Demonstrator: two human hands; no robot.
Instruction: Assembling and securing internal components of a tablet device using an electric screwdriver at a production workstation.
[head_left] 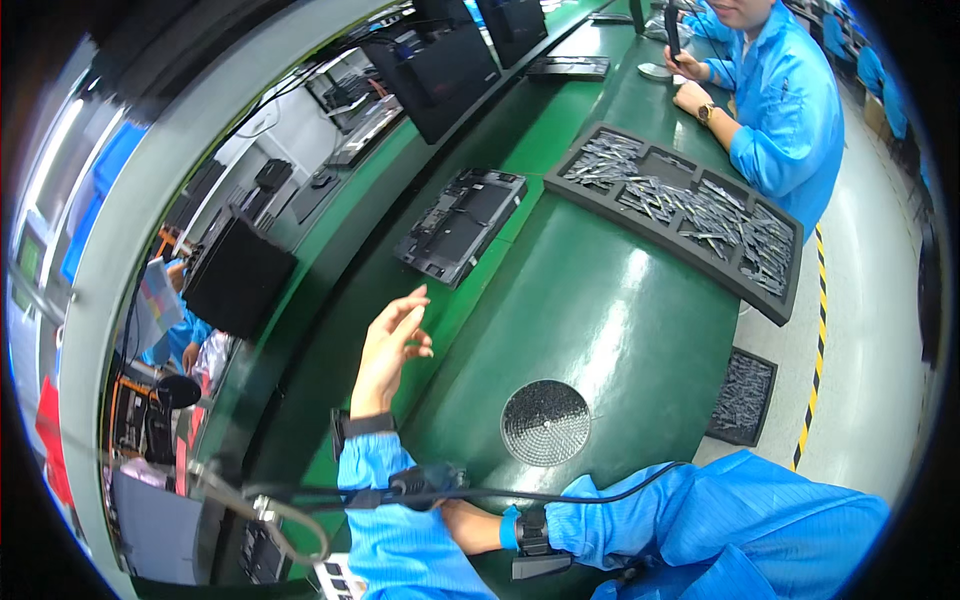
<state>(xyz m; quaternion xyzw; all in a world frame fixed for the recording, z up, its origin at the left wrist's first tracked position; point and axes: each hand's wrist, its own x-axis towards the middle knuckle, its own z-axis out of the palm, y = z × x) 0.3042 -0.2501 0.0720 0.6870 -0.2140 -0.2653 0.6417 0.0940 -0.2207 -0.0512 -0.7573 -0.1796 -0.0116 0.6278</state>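
Note:
My left hand (388,345) is raised over the green bench, its fingers loosely curved and apart, with nothing in them. Just beyond its fingertips lies a black, shallow rectangular device casing (465,225) with parts and wiring along one side. My right hand (472,526) is crossed under my left forearm, and the sleeve hides its fingers. A dark, blurred object (425,482) with a black cable lies across my left sleeve; whether a hand holds it is unclear. To the right of my arms, a round dish (545,423) with a dotted dark surface rests on the bench.
A black compartment tray (690,235) full of small dark parts overhangs the bench's right edge. A similar tray (742,397) stands lower, by the floor. Across the far right, a co-worker in blue (790,110) holds a dark tool. Monitors (430,75) line the left side.

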